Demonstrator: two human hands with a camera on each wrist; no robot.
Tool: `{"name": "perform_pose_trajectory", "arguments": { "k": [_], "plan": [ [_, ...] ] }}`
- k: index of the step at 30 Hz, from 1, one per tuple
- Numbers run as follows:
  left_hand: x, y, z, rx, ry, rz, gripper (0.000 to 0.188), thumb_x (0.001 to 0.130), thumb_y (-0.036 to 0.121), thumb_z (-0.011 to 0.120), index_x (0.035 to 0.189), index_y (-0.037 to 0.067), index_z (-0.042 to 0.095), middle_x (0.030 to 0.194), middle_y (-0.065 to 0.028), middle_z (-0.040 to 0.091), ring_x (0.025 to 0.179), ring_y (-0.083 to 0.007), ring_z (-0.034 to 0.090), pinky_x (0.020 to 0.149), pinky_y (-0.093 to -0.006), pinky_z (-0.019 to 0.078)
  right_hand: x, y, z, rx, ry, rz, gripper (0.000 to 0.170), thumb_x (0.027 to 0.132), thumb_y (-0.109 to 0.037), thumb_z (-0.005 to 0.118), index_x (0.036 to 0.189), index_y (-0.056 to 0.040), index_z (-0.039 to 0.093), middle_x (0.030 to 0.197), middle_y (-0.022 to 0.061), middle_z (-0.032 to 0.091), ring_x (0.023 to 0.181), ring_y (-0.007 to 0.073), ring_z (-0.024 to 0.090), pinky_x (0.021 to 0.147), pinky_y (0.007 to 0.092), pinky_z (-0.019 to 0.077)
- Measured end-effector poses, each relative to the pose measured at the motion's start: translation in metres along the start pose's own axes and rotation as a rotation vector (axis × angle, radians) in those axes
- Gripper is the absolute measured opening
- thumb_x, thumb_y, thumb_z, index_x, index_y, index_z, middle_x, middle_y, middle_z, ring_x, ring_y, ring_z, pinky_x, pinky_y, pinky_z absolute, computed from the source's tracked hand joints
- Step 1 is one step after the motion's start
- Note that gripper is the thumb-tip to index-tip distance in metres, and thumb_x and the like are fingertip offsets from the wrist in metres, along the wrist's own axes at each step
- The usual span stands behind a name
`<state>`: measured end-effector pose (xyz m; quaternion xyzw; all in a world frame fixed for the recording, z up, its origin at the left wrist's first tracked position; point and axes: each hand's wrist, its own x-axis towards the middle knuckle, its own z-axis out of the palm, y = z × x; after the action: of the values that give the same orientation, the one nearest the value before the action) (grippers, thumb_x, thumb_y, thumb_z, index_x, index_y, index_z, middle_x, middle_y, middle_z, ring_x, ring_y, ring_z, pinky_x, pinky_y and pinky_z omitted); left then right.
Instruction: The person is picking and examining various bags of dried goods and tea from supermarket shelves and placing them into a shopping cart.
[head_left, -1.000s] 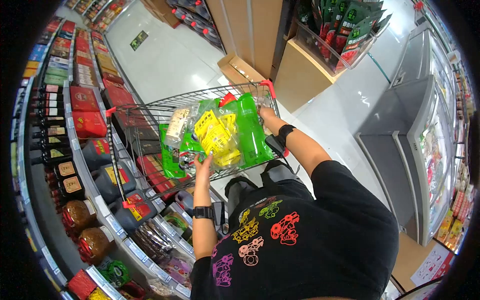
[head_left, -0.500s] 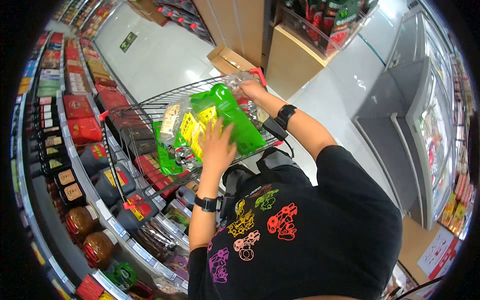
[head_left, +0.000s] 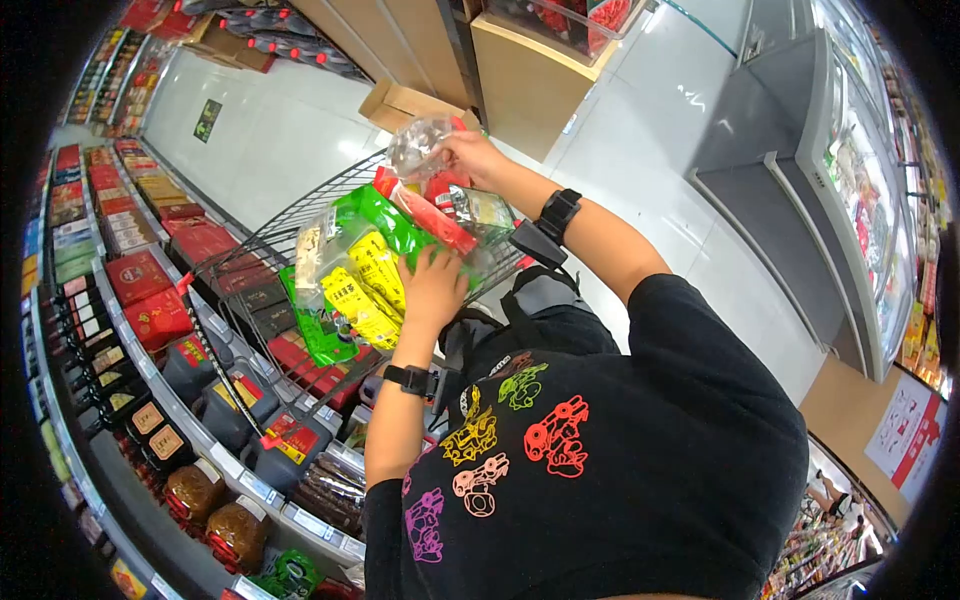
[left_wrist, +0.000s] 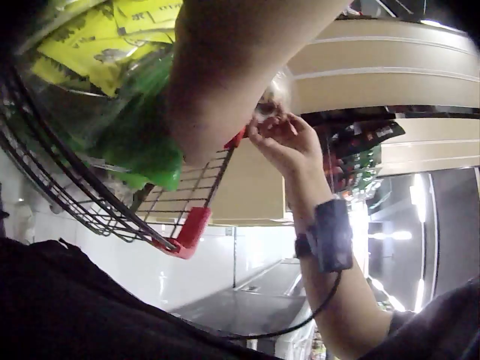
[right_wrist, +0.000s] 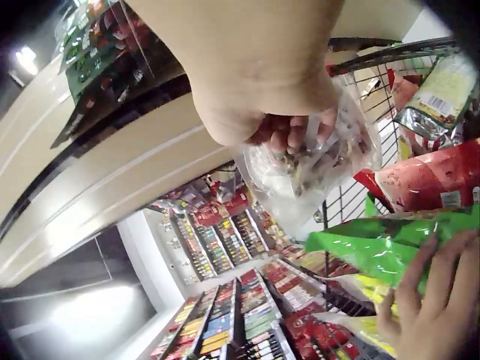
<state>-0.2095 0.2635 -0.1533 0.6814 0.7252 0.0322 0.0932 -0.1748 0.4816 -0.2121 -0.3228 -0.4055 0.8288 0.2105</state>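
Note:
In the head view my right hand [head_left: 472,160] pinches a clear plastic bag [head_left: 418,146] over the far end of the wire shopping cart [head_left: 345,190]. The right wrist view shows small brownish pieces through the bag's film. My left hand [head_left: 435,287] lies with extended fingers against a green bag [head_left: 390,222], beside yellow packets [head_left: 362,305] in clear wrapping. Between the hands, a long red packet [head_left: 432,218] slants over the load, and a silver-and-red pouch [head_left: 482,208] lies near the cart's right side. A green packet [head_left: 322,335] is at the left, partly covered.
Shelves with red boxes [head_left: 145,290], dark jugs [head_left: 290,450] and brown jars [head_left: 238,530] run close along the left. A cardboard box [head_left: 405,105] stands beyond the cart, a tan display stand [head_left: 530,85] behind it. Grey freezers [head_left: 770,180] line the right.
My right hand has lifted the clear bag up and left. My left hand has moved from the yellow packets to the green bag, which has shifted left, uncovering the red packet.

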Motion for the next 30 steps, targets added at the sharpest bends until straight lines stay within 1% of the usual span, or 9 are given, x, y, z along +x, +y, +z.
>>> {"name": "perform_pose_trajectory", "arguments": {
  "k": [9,12,13,16,17,21,24,25,30],
  "plan": [
    [0.003,-0.022,0.004,-0.3,-0.142,-0.173,0.036,0.084,0.035,0.04,0.103,0.009,0.057,0.108,-0.0055,0.056,0.11,-0.0217,0.043,0.096,-0.0478,0.0202,-0.048,-0.06,0.006,0.177,-0.324,-0.121,0.016,0.083,-0.01,0.045,0.082,-0.0018,0.059,0.072,0.0033,0.053,0.071,0.0111,0.05,0.066,0.0274,0.0439],
    [0.012,-0.039,0.001,-1.341,-0.129,-0.359,0.054,0.086,0.047,0.031,0.111,0.003,0.051,0.114,-0.0117,0.052,0.112,-0.0232,0.043,0.098,-0.044,0.0214,-0.061,-0.05,-0.009,0.206,-0.491,-0.086,0.015,0.083,-0.009,0.047,0.086,-0.0007,0.058,0.08,0.0051,0.056,0.075,0.0116,0.052,0.07,0.0262,0.0429],
    [0.012,-0.045,-0.001,-1.664,-0.035,-0.283,0.066,0.085,0.055,0.027,0.116,-0.001,0.043,0.117,-0.0157,0.049,0.112,-0.0265,0.043,0.097,-0.0422,0.027,-0.067,-0.045,-0.009,0.063,-0.504,-0.136,0.014,0.084,-0.011,0.048,0.087,-0.0016,0.058,0.081,0.0039,0.057,0.076,0.0125,0.052,0.072,0.0256,0.0421],
    [0.012,-0.052,-0.025,-2.455,0.016,-0.673,0.07,0.084,0.058,0.026,0.119,-0.001,0.039,0.122,-0.0152,0.045,0.112,-0.0295,0.043,0.093,-0.0421,0.0335,-0.085,-0.042,-0.011,-0.434,-0.603,-0.187,0.013,0.083,-0.011,0.049,0.086,-0.0024,0.058,0.081,0.0046,0.058,0.076,0.0137,0.053,0.072,0.0279,0.042],
    [0.015,-0.05,-0.026,-2.492,-0.055,-0.851,0.064,0.083,0.056,0.031,0.119,0.004,0.04,0.122,-0.0126,0.045,0.11,-0.03,0.044,0.091,-0.0429,0.0359,-0.087,-0.037,-0.008,-0.628,-0.68,-0.478,0.014,0.079,-0.01,0.052,0.089,-0.0021,0.058,0.079,0.0077,0.056,0.077,0.0173,0.051,0.074,0.0309,0.0398],
    [0.009,-0.043,0.005,-2.454,-0.147,-0.979,0.042,0.083,0.046,0.041,0.111,0.015,0.048,0.109,-0.0054,0.053,0.095,-0.0228,0.052,0.077,-0.0392,0.0441,-0.104,-0.046,0.015,-1.093,-0.859,-0.55,0.013,0.079,-0.014,0.053,0.081,-0.0025,0.058,0.08,0.0098,0.056,0.081,0.0185,0.053,0.076,0.0311,0.0392],
    [0.009,-0.044,0.002,-2.561,0.004,-1.05,0.04,0.08,0.041,0.047,0.111,0.015,0.048,0.103,-0.0029,0.056,0.091,-0.021,0.053,0.077,-0.0367,0.0428,-0.107,-0.031,0.014,-0.38,-0.95,-0.367,0.014,0.075,-0.015,0.055,0.08,-0.0019,0.056,0.077,0.0127,0.055,0.08,0.0245,0.052,0.076,0.0326,0.0394],
    [0.003,-0.05,0.011,-2.594,0.095,-1.027,0.047,0.075,0.037,0.053,0.114,0.011,0.045,0.097,-0.0036,0.057,0.084,-0.0189,0.053,0.076,-0.0344,0.0403,-0.105,-0.007,0.001,-0.19,-0.826,-0.013,0.015,0.074,-0.014,0.054,0.084,-0.0025,0.057,0.079,0.0129,0.056,0.082,0.0255,0.052,0.076,0.0331,0.04],
    [-0.005,-0.057,0.011,-2.884,0.059,-0.871,0.059,0.072,0.035,0.055,0.116,-0.002,0.039,0.087,-0.0073,0.054,0.077,-0.0164,0.051,0.069,-0.03,0.0369,-0.058,0.169,-0.077,-1.041,-0.743,0.178,0.022,0.078,-0.015,0.052,0.094,-0.0018,0.057,0.087,0.0144,0.059,0.08,0.0244,0.055,0.072,0.0338,0.0433]
  ]
}}
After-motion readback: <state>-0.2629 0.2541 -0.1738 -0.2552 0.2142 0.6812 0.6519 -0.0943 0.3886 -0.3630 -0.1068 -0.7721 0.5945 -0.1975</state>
